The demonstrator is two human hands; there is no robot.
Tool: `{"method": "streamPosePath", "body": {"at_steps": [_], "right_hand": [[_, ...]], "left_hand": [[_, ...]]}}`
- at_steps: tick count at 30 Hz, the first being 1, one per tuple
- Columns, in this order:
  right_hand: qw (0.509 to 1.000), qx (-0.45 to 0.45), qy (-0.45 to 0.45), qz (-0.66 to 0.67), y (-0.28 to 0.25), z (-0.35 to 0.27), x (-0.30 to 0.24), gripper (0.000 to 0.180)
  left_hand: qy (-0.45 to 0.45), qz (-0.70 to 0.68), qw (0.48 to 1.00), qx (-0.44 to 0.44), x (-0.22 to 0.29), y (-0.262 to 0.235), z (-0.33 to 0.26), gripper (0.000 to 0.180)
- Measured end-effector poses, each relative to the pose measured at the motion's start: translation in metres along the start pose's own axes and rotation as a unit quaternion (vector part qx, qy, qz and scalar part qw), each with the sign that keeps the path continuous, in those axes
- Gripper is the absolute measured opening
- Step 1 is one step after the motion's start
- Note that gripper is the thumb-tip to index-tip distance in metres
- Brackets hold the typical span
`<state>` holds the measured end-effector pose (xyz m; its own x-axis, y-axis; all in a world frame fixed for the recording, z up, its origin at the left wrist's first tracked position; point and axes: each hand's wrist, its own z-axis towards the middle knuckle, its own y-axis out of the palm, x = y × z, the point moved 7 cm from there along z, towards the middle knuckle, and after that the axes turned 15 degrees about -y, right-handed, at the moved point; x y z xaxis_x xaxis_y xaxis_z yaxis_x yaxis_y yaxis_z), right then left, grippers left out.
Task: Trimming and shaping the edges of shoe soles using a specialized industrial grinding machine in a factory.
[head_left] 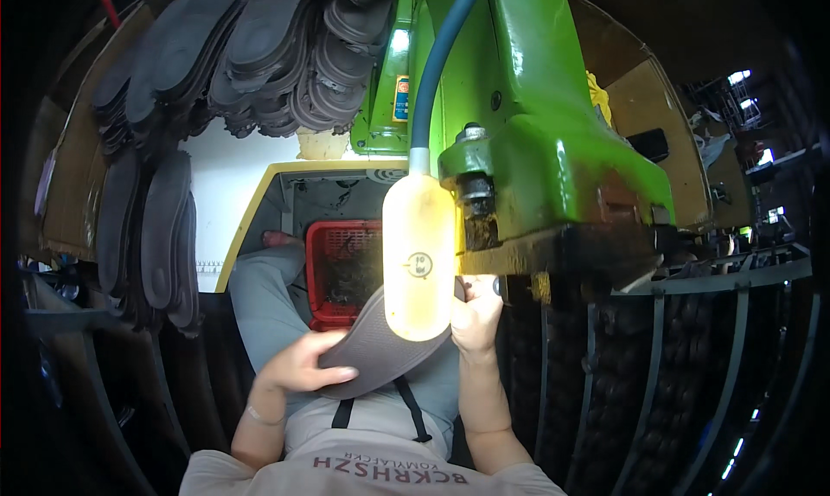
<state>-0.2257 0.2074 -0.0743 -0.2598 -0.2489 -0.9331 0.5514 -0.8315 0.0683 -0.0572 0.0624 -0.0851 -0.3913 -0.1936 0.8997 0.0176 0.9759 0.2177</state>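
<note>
Insole held between two hands over the lap.
The left hand pinches the near left end of the grey insole, thumb on top; the right hand closes on its far right end, fingertips partly hidden by the lit lamp. Beyond are the red basket, green machine and stacked insoles.

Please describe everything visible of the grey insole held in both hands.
The insole is dark grey and thin, with a textured face; it looks like foam or rubber. It is held curved, slanting up toward the right, partly hidden behind the lit lamp. The left hand grips its left end; the right hand holds its right side.
</note>
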Motion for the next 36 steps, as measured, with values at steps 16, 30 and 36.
{"method": "streamPosePath", "body": {"at_steps": [16,30,36], "right_hand": [[0.943,0.033,0.305,0.132,-0.024,-0.236,-0.008,0.044],[0.969,0.222,0.091,0.060,-0.143,-0.033,-0.042,0.037],[0.950,0.208,0.122,0.196,-0.145,-0.096,0.024,0.057]], "left_hand": [[0.184,-0.048,0.952,0.238,0.045,0.035,0.062,0.031],[0.138,-0.085,0.962,0.219,0.055,0.026,0.055,0.029],[0.191,-0.157,0.920,0.305,0.054,0.031,0.055,0.026]]}}
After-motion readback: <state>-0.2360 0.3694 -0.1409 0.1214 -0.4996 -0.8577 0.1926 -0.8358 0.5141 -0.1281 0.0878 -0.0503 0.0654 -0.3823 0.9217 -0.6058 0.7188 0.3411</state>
